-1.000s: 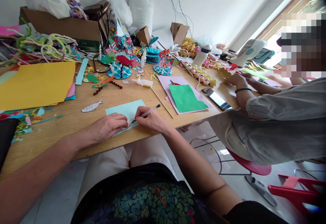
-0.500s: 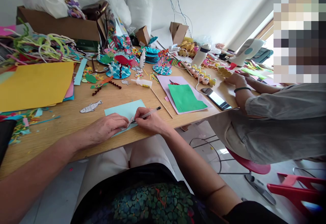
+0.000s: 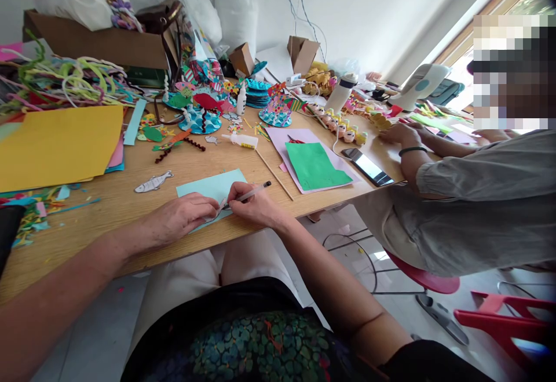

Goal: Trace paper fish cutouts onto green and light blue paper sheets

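Observation:
A sheet of light blue paper [image 3: 204, 185] lies near the table's front edge, under both hands. My right hand [image 3: 248, 205] is closed round a pen [image 3: 257, 191] with a clear barrel and dark end cap, its tip down at the paper. Beside it, my left hand [image 3: 193, 211] pinches and presses a small white paper cutout [image 3: 222, 204] against the sheet; my fingers cover most of that cutout. Left of the sheet, a grey-and-white paper fish [image 3: 153, 182] lies flat on the wood.
A thin wooden stick [image 3: 274, 174], a glue bottle [image 3: 244, 141] and green paper [image 3: 317, 166] lie beyond my right hand. A phone [image 3: 368, 167] rests near the edge. Yellow sheets [image 3: 61, 147] are stacked at left. Another person's hand [image 3: 402, 134] works at the right.
Both hands stay almost where they were, with the pen at the blue sheet. The view has shifted slightly, and the person at the right shows a little differently.

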### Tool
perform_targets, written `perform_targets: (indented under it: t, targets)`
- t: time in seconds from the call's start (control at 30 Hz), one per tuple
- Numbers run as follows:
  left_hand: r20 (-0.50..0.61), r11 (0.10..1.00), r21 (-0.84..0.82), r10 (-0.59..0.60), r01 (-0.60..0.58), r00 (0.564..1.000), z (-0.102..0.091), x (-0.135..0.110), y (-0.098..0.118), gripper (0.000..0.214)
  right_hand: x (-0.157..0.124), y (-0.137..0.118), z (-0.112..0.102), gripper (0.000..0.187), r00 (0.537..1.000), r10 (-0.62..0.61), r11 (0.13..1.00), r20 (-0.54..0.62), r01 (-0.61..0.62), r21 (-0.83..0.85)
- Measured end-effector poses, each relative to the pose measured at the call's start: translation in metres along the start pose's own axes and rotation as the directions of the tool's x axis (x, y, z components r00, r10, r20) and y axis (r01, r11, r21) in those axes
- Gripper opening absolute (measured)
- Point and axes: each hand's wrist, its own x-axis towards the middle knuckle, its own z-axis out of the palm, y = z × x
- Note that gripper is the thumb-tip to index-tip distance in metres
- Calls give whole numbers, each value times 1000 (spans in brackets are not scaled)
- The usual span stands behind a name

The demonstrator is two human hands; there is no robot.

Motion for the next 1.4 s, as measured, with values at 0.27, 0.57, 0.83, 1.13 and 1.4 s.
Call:
perform_targets:
  t: [0.27,0.57,0.83,1.13,1.4]
  targets:
    - [49,1000,-17,-16,17,999,0,1,-6,27,-3,-3,-3,6,1000,18,999,3,-18,32]
    - [61,999,-12,-32,33,998,-3,3,-3,24,-10,-2,-12,7,999,50,999,-11,-50,-21]
    - [67,998,63,-27,22,997,-2,4,-3,32,-15,-1,-15,7,998,53,999,-22,-53,5]
    - [110,991,130,-34,20,993,-2,7,-3,48,-13,2,-14,5,996,82,993,-28,-79,89]
    - [102,991,134,-37,23,994,0,6,-4,46,-18,1,-21,3,990,130,960,-51,-113,256]
